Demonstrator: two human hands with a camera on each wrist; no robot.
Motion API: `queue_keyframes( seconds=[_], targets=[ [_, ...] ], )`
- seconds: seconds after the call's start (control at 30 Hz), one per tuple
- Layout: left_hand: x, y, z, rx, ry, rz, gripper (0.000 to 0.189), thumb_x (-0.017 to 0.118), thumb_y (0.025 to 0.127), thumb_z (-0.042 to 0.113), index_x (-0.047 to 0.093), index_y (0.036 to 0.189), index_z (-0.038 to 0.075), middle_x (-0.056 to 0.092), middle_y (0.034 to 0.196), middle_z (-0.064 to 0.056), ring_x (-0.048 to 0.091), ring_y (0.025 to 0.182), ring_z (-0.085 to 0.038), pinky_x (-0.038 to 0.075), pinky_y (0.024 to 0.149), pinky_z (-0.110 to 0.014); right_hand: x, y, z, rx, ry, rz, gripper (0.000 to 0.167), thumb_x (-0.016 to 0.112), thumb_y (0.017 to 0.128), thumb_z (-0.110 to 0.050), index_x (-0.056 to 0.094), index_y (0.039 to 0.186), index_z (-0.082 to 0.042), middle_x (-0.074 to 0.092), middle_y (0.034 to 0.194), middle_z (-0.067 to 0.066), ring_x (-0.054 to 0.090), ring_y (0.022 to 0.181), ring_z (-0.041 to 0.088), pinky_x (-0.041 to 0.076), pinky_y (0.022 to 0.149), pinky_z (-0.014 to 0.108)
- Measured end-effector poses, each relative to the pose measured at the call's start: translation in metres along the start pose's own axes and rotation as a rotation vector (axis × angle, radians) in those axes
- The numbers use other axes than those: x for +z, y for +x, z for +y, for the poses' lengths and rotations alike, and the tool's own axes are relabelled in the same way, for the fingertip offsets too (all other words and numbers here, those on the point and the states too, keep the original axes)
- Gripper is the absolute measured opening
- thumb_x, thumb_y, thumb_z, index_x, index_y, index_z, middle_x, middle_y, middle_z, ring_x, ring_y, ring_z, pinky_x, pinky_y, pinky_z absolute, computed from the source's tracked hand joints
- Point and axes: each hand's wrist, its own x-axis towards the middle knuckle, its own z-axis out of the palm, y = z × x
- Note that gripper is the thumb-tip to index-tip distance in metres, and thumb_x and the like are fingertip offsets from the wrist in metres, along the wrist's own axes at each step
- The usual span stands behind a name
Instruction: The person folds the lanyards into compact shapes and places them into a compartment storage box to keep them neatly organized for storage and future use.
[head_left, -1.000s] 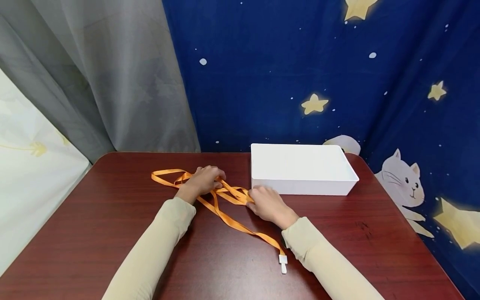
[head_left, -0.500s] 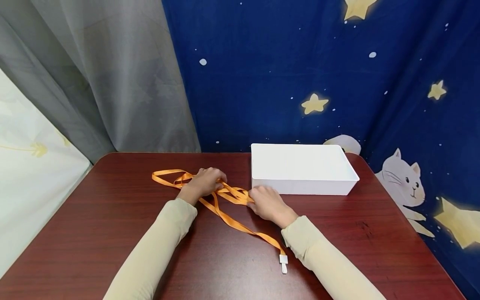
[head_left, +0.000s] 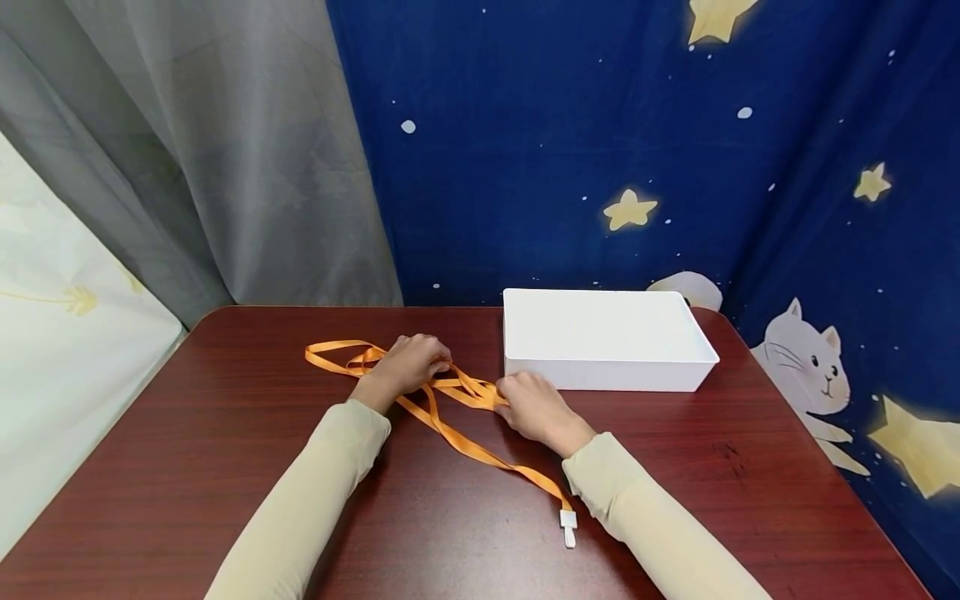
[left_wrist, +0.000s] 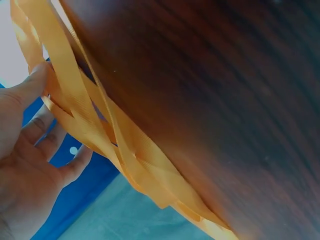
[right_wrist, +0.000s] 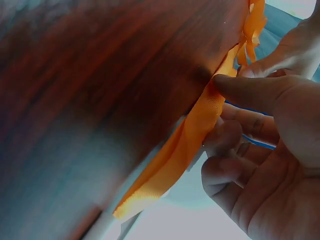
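An orange lanyard (head_left: 480,455) lies loosely looped and crossed over the table, its white clip (head_left: 568,519) at the near end. My left hand (head_left: 408,362) pinches part of the strap near the middle of the bundle; in the left wrist view its thumb (left_wrist: 34,84) lies against a band while several strands run past the fingers. To the right, my right hand (head_left: 542,408) pinches the bundle's right end. The right wrist view has that thumb (right_wrist: 250,90) on top of the orange strap (right_wrist: 187,137) with curled fingers beneath. Loops extend left beyond my left hand.
A white rectangular box (head_left: 611,375) stands at the back right of the dark red wooden table (head_left: 187,467), just behind my right hand. Grey curtain (head_left: 277,167) and blue starry curtain (head_left: 510,167) hang behind the table's far edge.
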Motion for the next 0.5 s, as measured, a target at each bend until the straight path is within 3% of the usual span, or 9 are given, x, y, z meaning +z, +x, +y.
queue_keyframes(
  seconds=[0.2,0.5],
  targets=[
    [-0.0025,-0.0017,-0.0005,0.028,0.017,0.071,0.013,0.065,0.097,0.012,0.077,0.102,0.011,0.069,0.096,-0.003,0.063,0.088,-0.02,0.052,0.085,-0.04,-0.0005,-0.0004,-0.0005,0.012,-0.008,0.026,0.03,0.073,0.091,-0.011,0.053,0.068,-0.014,0.046,0.06,-0.003,0.047,0.058,0.014,0.038,0.054,0.032],
    [-0.0097,-0.003,0.0,0.074,0.046,0.251,0.014,0.065,0.097,0.012,0.078,0.097,0.007,0.065,0.089,-0.006,0.063,0.082,-0.023,0.052,0.077,-0.042,-0.0054,-0.0001,-0.0032,-0.009,-0.005,0.097,0.023,0.07,0.091,-0.007,0.062,0.07,-0.013,0.055,0.062,-0.002,0.051,0.057,0.014,0.042,0.051,0.031]
  ],
)
